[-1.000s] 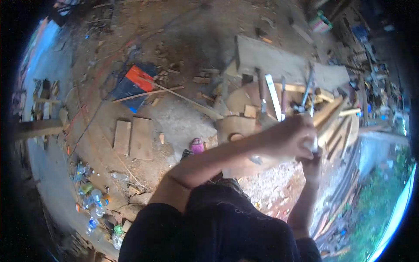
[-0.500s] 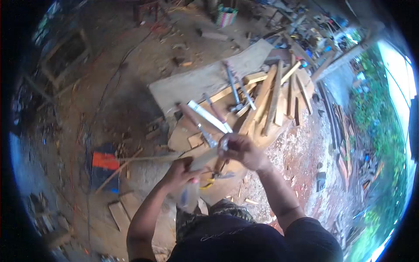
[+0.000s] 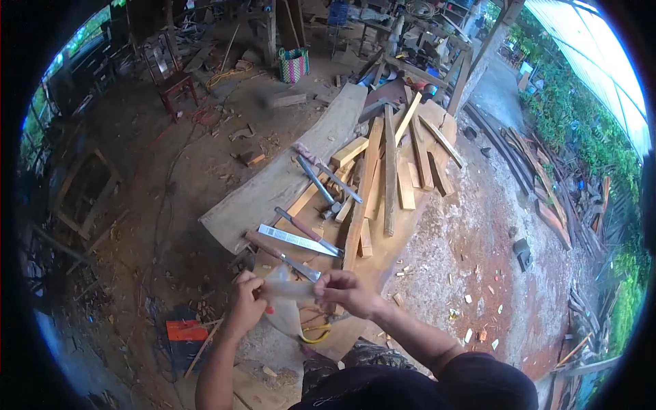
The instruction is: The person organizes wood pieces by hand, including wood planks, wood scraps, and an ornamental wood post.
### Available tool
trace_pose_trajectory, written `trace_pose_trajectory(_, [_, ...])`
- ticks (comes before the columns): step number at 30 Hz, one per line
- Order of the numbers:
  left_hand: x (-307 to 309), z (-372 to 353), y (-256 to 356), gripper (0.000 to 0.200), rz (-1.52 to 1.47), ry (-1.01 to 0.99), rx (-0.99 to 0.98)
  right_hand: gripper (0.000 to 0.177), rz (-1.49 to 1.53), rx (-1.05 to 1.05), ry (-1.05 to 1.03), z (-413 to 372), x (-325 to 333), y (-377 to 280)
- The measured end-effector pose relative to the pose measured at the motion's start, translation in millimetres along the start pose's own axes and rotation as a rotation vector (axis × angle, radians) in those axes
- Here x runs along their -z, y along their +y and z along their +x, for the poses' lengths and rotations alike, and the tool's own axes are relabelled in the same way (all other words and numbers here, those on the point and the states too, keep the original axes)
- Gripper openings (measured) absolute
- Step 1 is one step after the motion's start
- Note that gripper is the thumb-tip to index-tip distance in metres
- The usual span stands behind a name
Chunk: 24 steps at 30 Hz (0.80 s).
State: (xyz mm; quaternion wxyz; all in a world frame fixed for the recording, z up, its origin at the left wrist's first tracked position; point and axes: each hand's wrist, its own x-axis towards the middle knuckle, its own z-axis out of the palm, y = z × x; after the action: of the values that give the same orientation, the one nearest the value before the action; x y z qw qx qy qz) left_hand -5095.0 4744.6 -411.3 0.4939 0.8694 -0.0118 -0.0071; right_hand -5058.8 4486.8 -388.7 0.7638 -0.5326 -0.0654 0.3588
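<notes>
A translucent whitish sheet, perhaps plastic, (image 3: 290,290) is stretched between my two hands above the near end of the wooden table. My left hand (image 3: 250,298) pinches its left end, and my right hand (image 3: 339,292) pinches its right end. Just beyond my hands lie a chisel with a wooden handle (image 3: 281,255), a long white metal blade (image 3: 298,239) and another handled tool (image 3: 307,231). A hammer (image 3: 317,181) rests farther back. Below the sheet, a yellow curved object (image 3: 316,335) is near my lap.
Wooden strips (image 3: 391,171) are piled on the table (image 3: 389,256), beside a long grey board (image 3: 273,179). An orange and black box (image 3: 186,331) sits on the ground at left. A chair (image 3: 175,83) and a woven basket (image 3: 294,66) stand farther off.
The view has tilted up and shifted, showing more of the yard. My hands, still on the translucent sheet, now hold it more level between them.
</notes>
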Motion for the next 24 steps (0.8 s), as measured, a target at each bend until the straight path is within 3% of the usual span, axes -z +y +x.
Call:
trace_pose_trajectory(1, [-3, 9, 11, 0.025, 0.007, 0.008, -0.005, 0.013, 0.237, -0.020, -0.083, -6, 7, 6])
trace_pose_trajectory(3, [-17, 28, 62, 0.023, -0.046, 0.230, -0.199, 0.017, 0.572, -0.090, -0.231, -19, 8, 24])
trace_pose_trajectory(5, [-31, 39, 111, 0.023, -0.056, 0.257, -0.311, 0.022, 1.011, -0.255, -0.350, -25, -10, 49])
trace_pose_trajectory(6, [-38, 44, 129, 0.023, -0.074, 0.283, -0.425, 0.022, 1.005, -0.245, -0.356, -22, -17, 68])
trace_pose_trajectory(8, [-54, 40, 141, 0.020, -0.198, 0.119, -0.476, 0.023, 1.168, -0.180, -0.565, -6, -16, 91])
trace_pose_trajectory(9, [-42, 32, 164, 0.019, -0.124, 0.027, -0.506, 0.023, 1.153, -0.170, -0.579, 2, -8, 77])
trace_pose_trajectory(10, [-34, 26, 178, 0.019, -0.116, 0.031, -0.517, 0.021, 0.929, -0.094, -0.571, 12, 2, 63])
trace_pose_trajectory(12, [-23, 18, 191, 0.019, -0.049, -0.237, -0.559, 0.018, 0.499, 0.052, -0.535, 31, 16, 23])
trace_pose_trajectory(14, [-21, 20, 183, 0.018, 0.110, -0.222, -0.629, 0.015, 0.078, 0.193, -0.474, 49, 28, -14])
trace_pose_trajectory(16, [-33, 20, 148, 0.017, 0.011, -0.155, -0.505, 0.024, -0.008, 0.144, -0.757, 73, 47, -42])
trace_pose_trajectory(18, [-52, 17, 117, 0.015, -0.113, -0.123, -0.409, 0.019, -0.131, 0.173, -0.738, 56, 45, -62])
trace_pose_trajectory(20, [-76, 11, 88, 0.012, -0.437, 0.145, -0.143, 0.012, -0.422, 0.275, -0.520, 41, 46, -67])
trace_pose_trajectory(21, [-81, 4, 87, 0.015, -0.697, 0.104, 0.037, 0.008, -0.507, 0.268, -0.427, 37, 45, -62])
trace_pose_trajectory(22, [-89, 4, 81, 0.015, -0.711, 0.112, 0.039, 0.008, -0.517, 0.256, -0.431, 36, 42, -56])
trace_pose_trajectory(24, [-102, 9, 78, 0.020, -0.558, 0.403, 0.004, 0.010, -0.777, 0.529, -0.273, 37, 34, -45])
